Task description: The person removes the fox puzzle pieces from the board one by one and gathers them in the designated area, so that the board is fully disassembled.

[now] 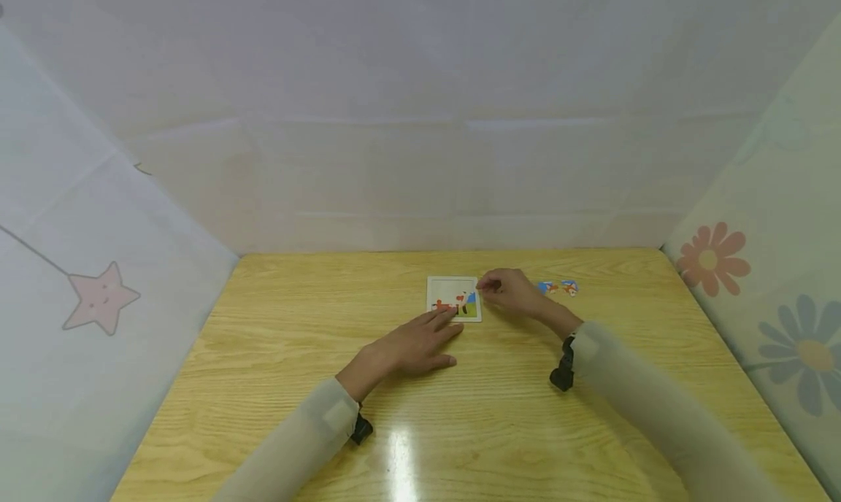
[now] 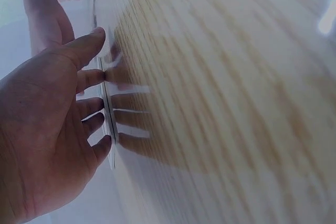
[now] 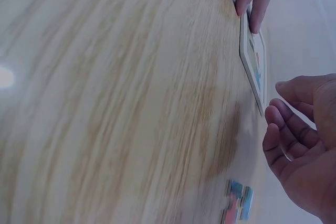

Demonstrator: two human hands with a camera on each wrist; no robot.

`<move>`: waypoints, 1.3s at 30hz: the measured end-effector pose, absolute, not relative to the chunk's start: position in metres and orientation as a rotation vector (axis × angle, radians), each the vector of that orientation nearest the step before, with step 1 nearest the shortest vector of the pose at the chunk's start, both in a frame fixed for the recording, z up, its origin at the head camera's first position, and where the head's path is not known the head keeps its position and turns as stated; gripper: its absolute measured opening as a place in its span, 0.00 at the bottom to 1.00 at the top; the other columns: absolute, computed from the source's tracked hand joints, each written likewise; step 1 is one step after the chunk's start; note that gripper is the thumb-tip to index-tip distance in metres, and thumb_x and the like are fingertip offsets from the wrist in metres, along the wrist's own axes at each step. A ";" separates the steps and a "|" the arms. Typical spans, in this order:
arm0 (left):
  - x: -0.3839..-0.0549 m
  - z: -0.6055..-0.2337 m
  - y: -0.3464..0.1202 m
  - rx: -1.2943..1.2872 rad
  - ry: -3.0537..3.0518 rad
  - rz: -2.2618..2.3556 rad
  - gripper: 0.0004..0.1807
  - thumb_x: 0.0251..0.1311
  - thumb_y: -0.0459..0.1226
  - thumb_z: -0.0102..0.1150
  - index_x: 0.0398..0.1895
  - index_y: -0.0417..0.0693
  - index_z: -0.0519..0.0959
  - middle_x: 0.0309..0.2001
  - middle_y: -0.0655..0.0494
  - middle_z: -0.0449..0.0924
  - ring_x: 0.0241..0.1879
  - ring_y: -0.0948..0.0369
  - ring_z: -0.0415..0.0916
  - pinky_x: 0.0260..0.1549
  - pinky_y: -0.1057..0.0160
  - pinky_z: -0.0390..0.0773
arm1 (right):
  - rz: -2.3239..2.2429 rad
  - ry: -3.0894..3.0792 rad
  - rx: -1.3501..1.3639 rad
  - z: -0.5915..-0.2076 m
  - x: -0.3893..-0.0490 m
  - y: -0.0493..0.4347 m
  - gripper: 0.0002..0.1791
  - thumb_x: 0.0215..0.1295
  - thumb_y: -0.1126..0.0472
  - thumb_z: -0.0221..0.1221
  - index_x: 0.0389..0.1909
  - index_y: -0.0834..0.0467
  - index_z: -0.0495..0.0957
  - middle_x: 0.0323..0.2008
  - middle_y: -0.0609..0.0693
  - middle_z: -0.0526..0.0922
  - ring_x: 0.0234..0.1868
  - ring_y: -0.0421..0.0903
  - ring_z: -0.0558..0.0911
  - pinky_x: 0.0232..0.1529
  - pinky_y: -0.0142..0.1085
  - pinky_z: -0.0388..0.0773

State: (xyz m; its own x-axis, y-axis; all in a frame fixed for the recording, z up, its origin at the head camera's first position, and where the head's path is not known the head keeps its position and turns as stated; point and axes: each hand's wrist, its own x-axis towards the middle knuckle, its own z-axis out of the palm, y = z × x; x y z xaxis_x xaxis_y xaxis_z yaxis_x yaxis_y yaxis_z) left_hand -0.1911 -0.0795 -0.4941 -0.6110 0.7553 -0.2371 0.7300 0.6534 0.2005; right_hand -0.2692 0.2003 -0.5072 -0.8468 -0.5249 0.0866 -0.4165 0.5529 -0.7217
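A small square picture puzzle in a white-rimmed tray (image 1: pixel 453 278) lies on the table, partly filled with red, blue and green pieces. My left hand (image 1: pixel 420 344) spreads over its lower left, fingers extended, fingertips resting on the tray and its near edge. At the tray's right side is my right hand (image 1: pixel 512 292), its thumb and fingertips drawn together by the upper right rim. In the right wrist view its lower fingers curl loosely; whether a piece sits between thumb and forefinger I cannot tell. Loose puzzle pieces (image 1: pixel 569 288) in blue, white and orange lie right of that hand.
The wood-grain table (image 1: pixel 486 422) reaches to a pale cloth backdrop (image 1: pixel 420 181) behind and on both sides. A bright reflection shines on its near part. Dark wrist cameras are strapped to both wrists.
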 end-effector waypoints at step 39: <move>-0.195 -0.496 -0.071 1.233 2.593 0.100 0.39 0.81 0.58 0.48 0.86 0.51 0.57 0.87 0.49 0.42 0.85 0.50 0.43 0.82 0.47 0.52 | -0.953 2.644 -0.839 -0.512 -0.281 0.173 0.16 0.71 0.69 0.66 0.57 0.66 0.84 0.51 0.58 0.84 0.50 0.52 0.83 0.53 0.45 0.84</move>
State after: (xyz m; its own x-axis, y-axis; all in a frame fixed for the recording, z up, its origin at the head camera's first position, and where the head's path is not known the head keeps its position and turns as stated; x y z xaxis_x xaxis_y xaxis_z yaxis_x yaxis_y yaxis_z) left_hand -0.1946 -0.0709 -0.4956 -0.6021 0.7701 -0.2106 0.7517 0.6357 0.1755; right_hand -0.2807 0.1733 -0.5120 -0.8165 -0.5773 -0.0025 -0.4429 0.6292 -0.6387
